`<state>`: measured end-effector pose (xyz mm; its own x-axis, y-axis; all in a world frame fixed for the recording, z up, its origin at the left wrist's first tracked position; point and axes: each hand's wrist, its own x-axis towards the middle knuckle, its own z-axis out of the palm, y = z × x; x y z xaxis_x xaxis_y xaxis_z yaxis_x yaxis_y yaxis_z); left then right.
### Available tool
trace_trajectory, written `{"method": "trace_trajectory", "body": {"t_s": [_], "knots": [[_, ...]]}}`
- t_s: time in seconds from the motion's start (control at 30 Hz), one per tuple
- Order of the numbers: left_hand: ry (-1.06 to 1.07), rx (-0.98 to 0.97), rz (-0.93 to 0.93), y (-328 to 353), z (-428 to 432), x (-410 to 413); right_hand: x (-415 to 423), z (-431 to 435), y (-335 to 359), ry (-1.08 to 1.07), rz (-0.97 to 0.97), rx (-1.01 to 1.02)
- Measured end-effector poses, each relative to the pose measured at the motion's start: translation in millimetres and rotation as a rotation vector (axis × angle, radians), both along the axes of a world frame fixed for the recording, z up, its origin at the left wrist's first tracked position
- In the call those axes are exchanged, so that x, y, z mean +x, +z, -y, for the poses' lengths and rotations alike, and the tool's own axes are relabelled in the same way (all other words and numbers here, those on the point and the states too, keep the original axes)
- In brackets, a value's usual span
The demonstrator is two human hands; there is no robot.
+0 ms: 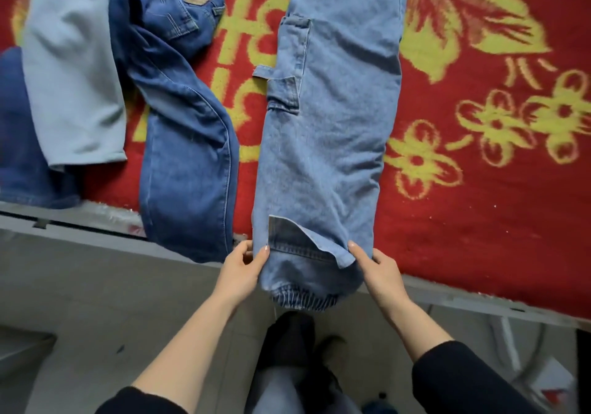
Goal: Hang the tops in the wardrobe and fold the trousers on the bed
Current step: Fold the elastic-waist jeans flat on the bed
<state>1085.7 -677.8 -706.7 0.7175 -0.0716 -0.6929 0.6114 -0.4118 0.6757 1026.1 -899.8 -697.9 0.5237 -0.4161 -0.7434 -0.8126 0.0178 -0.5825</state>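
Light-blue denim cargo trousers [332,132], legs stacked, lie lengthwise on the bed, running 12 to 6 o'clock, with the elastic cuffs hanging over the near edge. Left hand [246,264] pinches the cuff end on its 9 o'clock side, thumb on top. Right hand [375,268] grasps the 3 o'clock side. The denim is probably thick, fairly heavy, soft and not slippery. Best held at both hem corners to carry the fold toward the waistband. At 10 o'clock: crumpled dark-blue jeans [188,144], then a pale-blue soft garment [73,71]. All on a red blanket with yellow flowers [479,196].
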Motion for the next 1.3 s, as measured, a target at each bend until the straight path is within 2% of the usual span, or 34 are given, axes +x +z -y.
{"method": "trace_trajectory", "body": {"t_s": [0.1, 0.3, 0.37, 0.47, 0.6, 0.73, 0.87, 1.07, 1.17, 1.3], "knots": [[0.127, -0.113, -0.039, 2.6, 0.7, -7.0, -2.4, 5.5, -1.4, -0.086, 0.031, 0.121], [0.467, -0.488, -0.233, 24.3, 18.3, -27.4, -18.6, 13.7, 14.5, -0.159, 0.039, 0.236], [0.498, -0.584, -0.308, 34.5, 24.7, -30.9, -20.5, 13.4, 26.6, -0.224, 0.043, 0.288], [0.434, -0.657, -0.372, 47.9, 32.8, -30.9, -26.0, 14.7, 41.0, -0.293, 0.118, 0.404], [0.299, -0.553, -0.27, 59.5, 32.6, -30.0, -41.2, 17.8, 44.1, -0.327, 0.185, 0.486], [0.174, -0.504, -0.283, 71.6, 20.0, -48.8, -59.0, 21.8, 53.5, -0.286, 0.135, 0.561], [0.057, -0.438, -0.326, 98.5, 8.6, -89.6, -95.5, 34.4, 75.0, -0.074, -0.012, 0.443], [-0.04, -0.279, -0.539, 134.0, 1.6, -161.1, -154.5, 42.0, 116.2, 0.273, -0.299, 0.415], [-0.076, -0.177, -0.5, 146.3, 8.6, -163.8, -153.7, 42.9, 132.4, 0.323, -0.22, 0.327], [0.098, -0.149, -0.289, 161.7, 24.2, -127.0, -127.6, 48.7, 148.9, 0.195, -0.055, 0.32]]}}
